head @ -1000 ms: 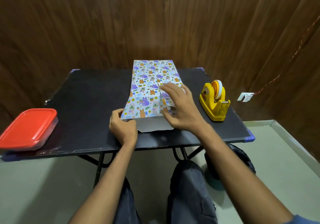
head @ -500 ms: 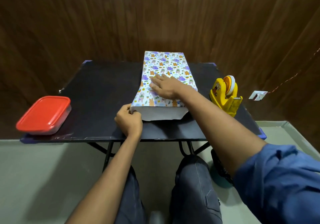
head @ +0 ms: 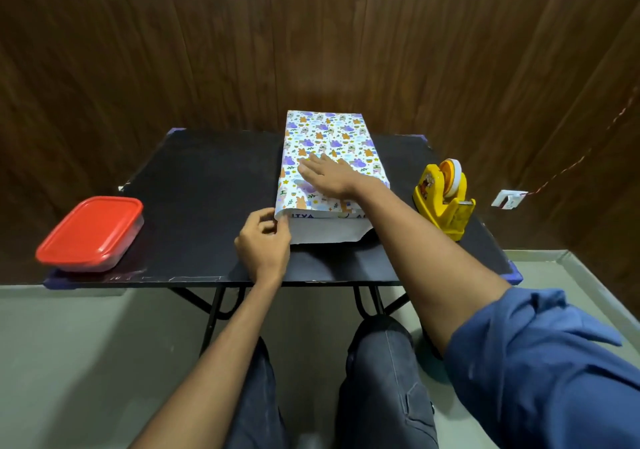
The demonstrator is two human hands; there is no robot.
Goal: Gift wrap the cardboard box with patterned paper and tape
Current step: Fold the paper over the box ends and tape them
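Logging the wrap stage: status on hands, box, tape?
Left hand pinches paper at near corner. Right hand flat on box top. Near end unfolded. Tape dispenser untouched, nothing blocking.

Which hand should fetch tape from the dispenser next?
Right. The right hand lies flat on the patterned paper, nearer the yellow tape dispenser; the left hand pinches the paper's near corner.

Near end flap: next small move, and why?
Probably the left hand folds in the corner it pinches. The right hand lies flat on the patterned paper, while the white flap at the near end lies open and untaped.
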